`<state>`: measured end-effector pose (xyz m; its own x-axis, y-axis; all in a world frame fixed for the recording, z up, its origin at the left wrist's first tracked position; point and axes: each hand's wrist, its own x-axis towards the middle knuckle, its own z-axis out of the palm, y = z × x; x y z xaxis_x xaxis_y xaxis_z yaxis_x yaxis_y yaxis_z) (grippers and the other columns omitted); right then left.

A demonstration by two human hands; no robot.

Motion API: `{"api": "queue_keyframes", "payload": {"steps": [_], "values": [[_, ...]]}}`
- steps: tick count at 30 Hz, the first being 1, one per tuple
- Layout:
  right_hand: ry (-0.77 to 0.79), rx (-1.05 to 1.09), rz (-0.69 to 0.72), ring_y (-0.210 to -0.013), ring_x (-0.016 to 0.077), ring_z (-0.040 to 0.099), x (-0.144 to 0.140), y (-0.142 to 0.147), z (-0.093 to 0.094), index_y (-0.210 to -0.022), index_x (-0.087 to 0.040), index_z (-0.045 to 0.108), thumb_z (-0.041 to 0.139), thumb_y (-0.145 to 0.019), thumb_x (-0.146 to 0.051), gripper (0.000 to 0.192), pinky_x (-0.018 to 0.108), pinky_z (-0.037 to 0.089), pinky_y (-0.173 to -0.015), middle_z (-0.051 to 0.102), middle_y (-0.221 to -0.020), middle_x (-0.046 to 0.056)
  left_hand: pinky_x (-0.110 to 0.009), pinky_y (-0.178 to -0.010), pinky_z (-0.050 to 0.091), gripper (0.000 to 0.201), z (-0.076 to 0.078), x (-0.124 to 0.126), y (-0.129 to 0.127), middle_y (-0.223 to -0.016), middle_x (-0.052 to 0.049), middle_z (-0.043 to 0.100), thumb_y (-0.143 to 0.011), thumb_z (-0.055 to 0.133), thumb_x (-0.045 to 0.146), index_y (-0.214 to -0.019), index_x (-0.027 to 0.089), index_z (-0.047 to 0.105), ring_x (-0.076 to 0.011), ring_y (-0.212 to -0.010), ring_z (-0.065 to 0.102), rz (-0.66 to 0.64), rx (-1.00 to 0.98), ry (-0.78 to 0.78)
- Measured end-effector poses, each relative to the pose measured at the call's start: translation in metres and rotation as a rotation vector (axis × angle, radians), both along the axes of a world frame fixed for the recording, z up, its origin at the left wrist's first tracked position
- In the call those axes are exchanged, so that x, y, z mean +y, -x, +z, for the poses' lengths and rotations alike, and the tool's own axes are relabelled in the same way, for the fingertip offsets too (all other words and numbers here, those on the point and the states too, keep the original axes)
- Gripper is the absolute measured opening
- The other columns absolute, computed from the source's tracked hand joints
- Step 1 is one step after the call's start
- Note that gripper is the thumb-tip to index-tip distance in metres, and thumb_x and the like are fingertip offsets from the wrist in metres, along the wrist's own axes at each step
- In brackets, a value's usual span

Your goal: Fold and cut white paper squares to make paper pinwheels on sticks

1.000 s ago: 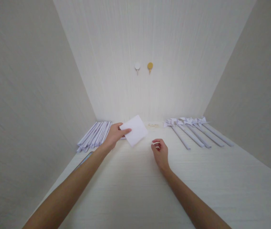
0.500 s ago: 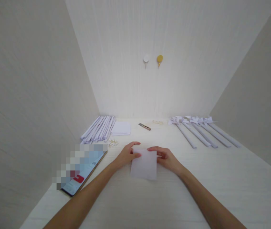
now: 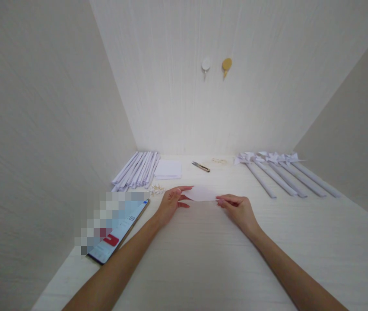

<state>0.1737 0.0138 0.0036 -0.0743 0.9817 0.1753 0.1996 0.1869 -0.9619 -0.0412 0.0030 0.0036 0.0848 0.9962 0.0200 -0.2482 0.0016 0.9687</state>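
Observation:
A small white sheet of paper (image 3: 205,194) is between my hands over the middle of the table, seen at a low slant. My right hand (image 3: 239,211) pinches its right near corner between thumb and fingertips. At the left edge of the sheet is my left hand (image 3: 171,203), its fingers stretched out and spread apart, the tips touching or just beside the paper. Whether the sheet rests on the table or is slightly lifted, I cannot tell.
Rolled paper sticks (image 3: 135,170) lie at the back left beside a stack of white sheets (image 3: 168,168). Small pale pieces (image 3: 157,189), thread snips (image 3: 201,166) and a phone (image 3: 119,231) lie around. Several paper pinwheels on sticks (image 3: 281,175) are at the back right. Two hooks (image 3: 226,65) hang on the wall.
The sheet has turned from facing me to a flatter slant, its near edge now farther away. My right hand has closed on its right corner; my left thumb has come off its face.

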Motion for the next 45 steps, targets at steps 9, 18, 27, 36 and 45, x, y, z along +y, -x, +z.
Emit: {"api": "queue_keyframes", "payload": {"steps": [9, 18, 27, 36, 45], "values": [[0.066, 0.085, 0.027, -0.056, 0.0139, 0.056, 0.000, 0.000, 0.003, -0.061, -0.019, 0.071, 0.071, -0.055, -0.035, 0.017, 0.027, 0.042, -0.054, 0.068, -0.061, 0.003, -0.031, -0.079, 0.047, 0.014, 0.000, 0.000, -0.001, -0.099, -0.009, 0.067, -0.054, 0.074, 0.023, -0.066, 0.017, 0.071, -0.0186, -0.086, 0.062, 0.077, 0.218, -0.114], [0.264, 0.418, -0.068, -0.047, 0.0093, 0.050, 0.002, 0.007, -0.001, -0.050, -0.017, 0.067, 0.081, -0.039, -0.034, 0.024, 0.024, 0.037, -0.048, 0.063, -0.050, 0.001, -0.033, -0.081, 0.044, 0.019, -0.006, 0.000, -0.007, -0.099, -0.010, 0.065, -0.057, 0.072, 0.035, -0.056, 0.016, 0.069, -0.0197, -0.090, 0.059, 0.167, 0.127, -0.086], [0.223, 0.522, -0.211, -0.047, 0.0082, 0.051, 0.003, 0.009, 0.003, -0.049, -0.017, 0.066, 0.083, -0.035, -0.029, 0.025, 0.023, 0.040, -0.049, 0.063, -0.050, -0.001, -0.030, -0.070, 0.049, 0.023, -0.006, -0.001, -0.016, -0.094, -0.008, 0.065, -0.048, 0.077, 0.032, -0.060, 0.014, 0.070, -0.0127, -0.070, 0.060, 0.201, -0.017, 0.075], [0.328, 0.563, -0.128, -0.053, 0.0111, 0.058, 0.002, 0.009, 0.004, -0.053, -0.018, 0.069, 0.083, -0.034, -0.031, 0.027, 0.024, 0.047, -0.056, 0.067, -0.054, 0.002, -0.028, -0.078, 0.049, 0.022, 0.005, -0.003, -0.015, -0.086, -0.004, 0.063, -0.038, 0.080, 0.024, -0.053, 0.013, 0.068, -0.0088, -0.067, 0.058, 0.298, -0.239, 0.119], [0.362, 0.582, -0.162, -0.051, 0.0097, 0.057, 0.000, 0.006, 0.007, -0.047, -0.016, 0.066, 0.084, -0.028, -0.027, 0.028, 0.022, 0.047, -0.054, 0.065, -0.050, 0.001, -0.028, -0.074, 0.043, 0.018, 0.001, -0.002, -0.013, -0.091, -0.007, 0.063, -0.040, 0.078, 0.023, -0.047, 0.014, 0.064, -0.0100, -0.070, 0.054, 0.286, -0.108, 0.110]]}}
